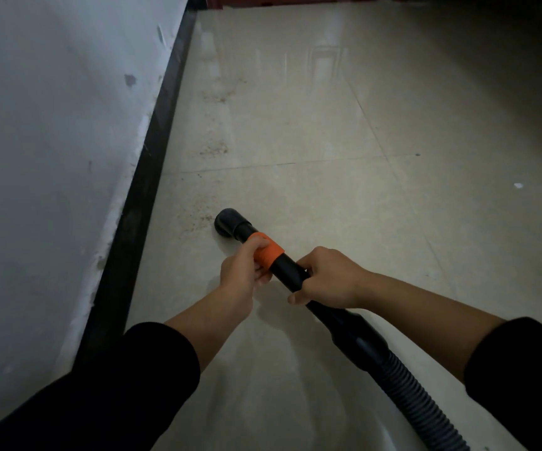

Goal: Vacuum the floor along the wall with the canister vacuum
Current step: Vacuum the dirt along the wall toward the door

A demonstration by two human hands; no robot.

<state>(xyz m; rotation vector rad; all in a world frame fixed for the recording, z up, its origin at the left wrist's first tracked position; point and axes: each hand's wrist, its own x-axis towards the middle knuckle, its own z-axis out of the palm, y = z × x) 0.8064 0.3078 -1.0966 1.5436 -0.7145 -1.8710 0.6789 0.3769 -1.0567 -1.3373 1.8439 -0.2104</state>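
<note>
A black vacuum wand (pixel 287 266) with an orange band (pixel 268 250) slants down to the pale tiled floor (pixel 312 125). Its round black nozzle (pixel 229 221) rests on the tile beside a patch of dark dirt (pixel 198 219). My left hand (pixel 245 268) grips the wand at the orange band. My right hand (pixel 326 278) grips the black tube just behind it. A ribbed black hose (pixel 413 402) runs from the wand off the lower right. The canister itself is out of view.
A white scuffed wall (pixel 51 125) with a black skirting board (pixel 152 151) runs along the left. More dirt patches (pixel 214 149) lie on the floor further along the skirting. A small white scrap (pixel 518 185) lies at right. A dark red edge (pixel 295 0) crosses the far end.
</note>
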